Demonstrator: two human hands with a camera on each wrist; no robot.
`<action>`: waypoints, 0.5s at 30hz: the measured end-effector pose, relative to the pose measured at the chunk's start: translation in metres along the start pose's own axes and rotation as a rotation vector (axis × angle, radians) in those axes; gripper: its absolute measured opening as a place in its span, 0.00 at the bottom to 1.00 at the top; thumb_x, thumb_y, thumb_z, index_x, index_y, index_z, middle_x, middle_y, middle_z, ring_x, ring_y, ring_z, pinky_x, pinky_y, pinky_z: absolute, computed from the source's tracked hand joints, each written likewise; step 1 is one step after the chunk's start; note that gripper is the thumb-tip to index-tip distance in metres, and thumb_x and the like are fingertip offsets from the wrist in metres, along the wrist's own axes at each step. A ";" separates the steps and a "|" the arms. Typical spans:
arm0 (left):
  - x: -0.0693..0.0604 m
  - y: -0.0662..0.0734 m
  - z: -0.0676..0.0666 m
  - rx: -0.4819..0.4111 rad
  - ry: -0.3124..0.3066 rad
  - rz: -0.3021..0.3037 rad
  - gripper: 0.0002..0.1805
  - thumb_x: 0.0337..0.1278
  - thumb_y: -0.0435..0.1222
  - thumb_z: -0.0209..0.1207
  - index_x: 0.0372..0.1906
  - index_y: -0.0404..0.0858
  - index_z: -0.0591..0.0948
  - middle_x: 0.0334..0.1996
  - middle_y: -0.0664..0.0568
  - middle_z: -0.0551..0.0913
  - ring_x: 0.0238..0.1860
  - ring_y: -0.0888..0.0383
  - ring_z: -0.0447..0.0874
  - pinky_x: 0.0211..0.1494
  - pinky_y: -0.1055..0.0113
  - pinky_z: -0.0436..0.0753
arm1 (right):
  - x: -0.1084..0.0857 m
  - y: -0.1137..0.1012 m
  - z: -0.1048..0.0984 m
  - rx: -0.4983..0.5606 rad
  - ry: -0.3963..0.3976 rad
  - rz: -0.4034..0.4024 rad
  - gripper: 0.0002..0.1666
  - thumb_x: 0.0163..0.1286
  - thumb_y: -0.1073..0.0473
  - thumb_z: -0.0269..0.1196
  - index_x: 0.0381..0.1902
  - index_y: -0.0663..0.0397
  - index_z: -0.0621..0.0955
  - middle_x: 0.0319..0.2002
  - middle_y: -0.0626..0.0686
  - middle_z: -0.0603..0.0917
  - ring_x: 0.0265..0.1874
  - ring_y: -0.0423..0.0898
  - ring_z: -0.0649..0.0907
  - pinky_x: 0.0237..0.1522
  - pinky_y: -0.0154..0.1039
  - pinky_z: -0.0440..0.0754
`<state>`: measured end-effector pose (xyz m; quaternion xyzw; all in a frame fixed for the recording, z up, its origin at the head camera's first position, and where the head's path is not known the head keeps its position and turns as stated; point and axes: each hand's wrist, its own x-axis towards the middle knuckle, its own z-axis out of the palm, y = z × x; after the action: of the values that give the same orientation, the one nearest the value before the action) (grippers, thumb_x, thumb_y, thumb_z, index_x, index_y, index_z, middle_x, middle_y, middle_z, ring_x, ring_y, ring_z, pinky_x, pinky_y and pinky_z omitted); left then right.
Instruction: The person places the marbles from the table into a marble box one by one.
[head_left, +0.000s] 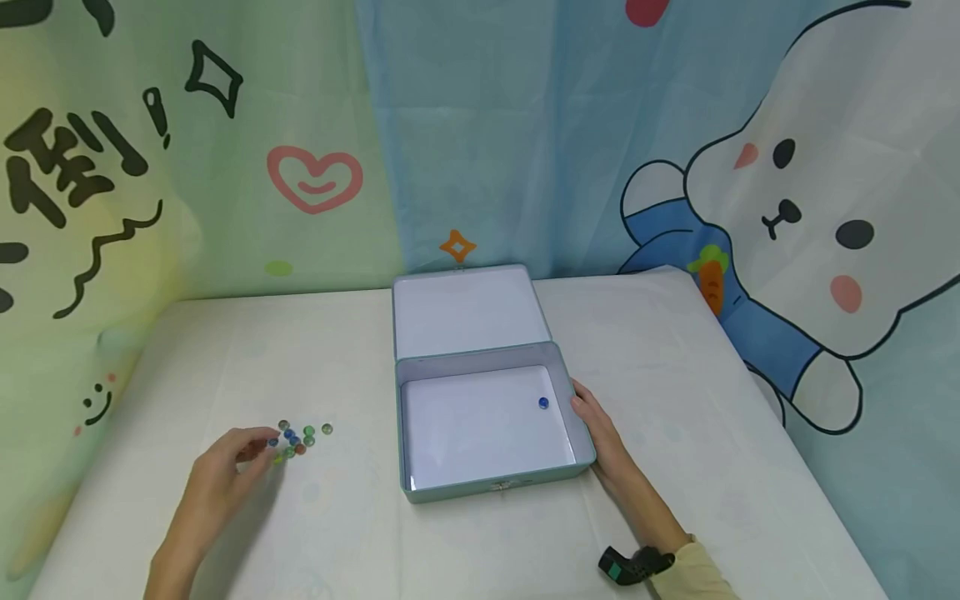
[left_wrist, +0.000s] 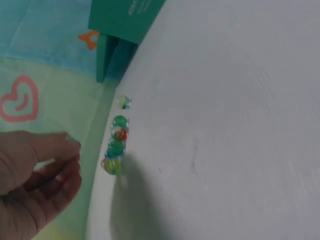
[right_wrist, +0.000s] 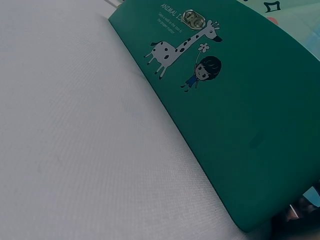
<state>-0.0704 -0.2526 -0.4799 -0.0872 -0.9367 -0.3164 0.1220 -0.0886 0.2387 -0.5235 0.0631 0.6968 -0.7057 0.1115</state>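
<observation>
Several glass marbles (head_left: 309, 441) lie in a loose cluster on the white table, left of the box; they also show in the left wrist view (left_wrist: 116, 147). At the cluster's left edge my left hand (head_left: 228, 471) pinches a dark blue marble (head_left: 273, 442) between thumb and forefinger. In the left wrist view that hand (left_wrist: 40, 172) has its fingertips close together, the marble there hardly visible. My right hand (head_left: 603, 429) grips the right wall of the open green metal box (head_left: 495, 482). One blue marble (head_left: 543, 403) lies inside the box, toward the right.
The box lid (head_left: 468, 312) leans back toward the patterned curtain (head_left: 480, 150) behind the table (head_left: 345, 533). A giraffe picture and a metal clasp (right_wrist: 193, 20) mark the box's front in the right wrist view. A black strap (head_left: 636, 566) is on the right wrist.
</observation>
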 end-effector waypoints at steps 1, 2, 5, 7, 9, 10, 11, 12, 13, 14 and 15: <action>0.002 0.002 0.001 -0.044 0.018 0.027 0.16 0.45 0.22 0.68 0.43 0.35 0.83 0.35 0.48 0.85 0.35 0.78 0.76 0.38 0.86 0.76 | 0.000 0.000 0.000 0.001 0.001 -0.001 0.36 0.77 0.46 0.43 0.77 0.49 0.49 0.77 0.56 0.50 0.75 0.55 0.50 0.74 0.59 0.43; 0.004 0.005 0.002 -0.091 0.031 0.049 0.17 0.45 0.21 0.67 0.43 0.35 0.83 0.36 0.48 0.85 0.36 0.81 0.76 0.40 0.88 0.75 | 0.000 0.000 -0.001 0.002 0.002 -0.003 0.36 0.77 0.47 0.43 0.77 0.49 0.50 0.77 0.56 0.50 0.75 0.55 0.51 0.74 0.59 0.44; 0.011 0.015 0.004 -0.213 0.033 0.087 0.17 0.46 0.20 0.66 0.44 0.36 0.83 0.38 0.48 0.85 0.39 0.83 0.76 0.45 0.88 0.76 | 0.000 0.000 -0.002 0.005 0.004 -0.005 0.36 0.76 0.47 0.43 0.77 0.49 0.50 0.77 0.56 0.51 0.75 0.55 0.52 0.74 0.59 0.44; 0.015 0.022 0.006 -0.273 0.008 0.101 0.17 0.48 0.20 0.66 0.44 0.38 0.83 0.38 0.50 0.84 0.41 0.80 0.77 0.47 0.87 0.76 | 0.000 -0.001 -0.002 0.001 0.006 -0.004 0.36 0.76 0.47 0.43 0.77 0.49 0.50 0.77 0.57 0.51 0.75 0.55 0.52 0.74 0.59 0.44; 0.020 0.028 0.007 -0.340 -0.035 0.110 0.17 0.49 0.21 0.65 0.44 0.39 0.83 0.39 0.52 0.84 0.42 0.77 0.79 0.48 0.85 0.77 | -0.001 -0.001 -0.002 0.001 0.007 0.000 0.36 0.76 0.47 0.43 0.77 0.49 0.50 0.77 0.57 0.51 0.74 0.56 0.53 0.73 0.59 0.45; 0.022 0.032 0.007 -0.366 -0.058 0.113 0.16 0.51 0.22 0.65 0.44 0.39 0.83 0.40 0.53 0.84 0.43 0.76 0.80 0.49 0.84 0.78 | -0.001 -0.002 -0.002 0.003 0.010 0.003 0.36 0.76 0.47 0.43 0.77 0.49 0.50 0.77 0.58 0.52 0.74 0.56 0.54 0.73 0.58 0.47; 0.025 0.035 0.007 -0.394 -0.083 0.112 0.15 0.52 0.23 0.65 0.44 0.39 0.83 0.40 0.53 0.84 0.43 0.75 0.80 0.49 0.84 0.78 | -0.001 -0.002 -0.002 0.005 0.011 0.008 0.36 0.76 0.47 0.43 0.77 0.49 0.50 0.77 0.58 0.52 0.73 0.56 0.54 0.72 0.58 0.48; 0.027 0.038 0.007 -0.422 -0.109 0.108 0.14 0.53 0.24 0.64 0.45 0.40 0.82 0.40 0.54 0.84 0.43 0.74 0.81 0.48 0.83 0.78 | -0.002 -0.003 -0.001 0.006 0.010 0.012 0.36 0.76 0.47 0.43 0.77 0.49 0.50 0.76 0.58 0.53 0.73 0.56 0.55 0.72 0.57 0.49; 0.029 0.041 0.007 -0.440 -0.128 0.100 0.13 0.55 0.25 0.64 0.45 0.40 0.82 0.40 0.55 0.84 0.43 0.73 0.81 0.48 0.82 0.79 | -0.002 -0.004 0.000 0.011 0.009 0.017 0.36 0.76 0.47 0.43 0.77 0.49 0.50 0.76 0.59 0.53 0.72 0.56 0.56 0.71 0.56 0.50; 0.032 0.044 0.007 -0.458 -0.147 0.091 0.12 0.56 0.26 0.64 0.45 0.40 0.82 0.40 0.55 0.84 0.43 0.73 0.81 0.47 0.82 0.79 | -0.003 -0.004 0.001 0.018 0.008 0.020 0.36 0.76 0.47 0.43 0.77 0.49 0.50 0.76 0.59 0.54 0.71 0.56 0.57 0.71 0.55 0.51; 0.035 0.047 0.007 -0.470 -0.164 0.084 0.12 0.57 0.28 0.63 0.46 0.40 0.82 0.40 0.56 0.85 0.43 0.72 0.81 0.47 0.81 0.79 | -0.003 -0.005 0.001 0.019 0.007 0.019 0.36 0.76 0.48 0.43 0.77 0.49 0.50 0.76 0.59 0.54 0.71 0.56 0.58 0.70 0.54 0.52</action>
<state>-0.0939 -0.2083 -0.4481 -0.1772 -0.8398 -0.5119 0.0352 -0.0867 0.2378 -0.5184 0.0733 0.6897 -0.7111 0.1151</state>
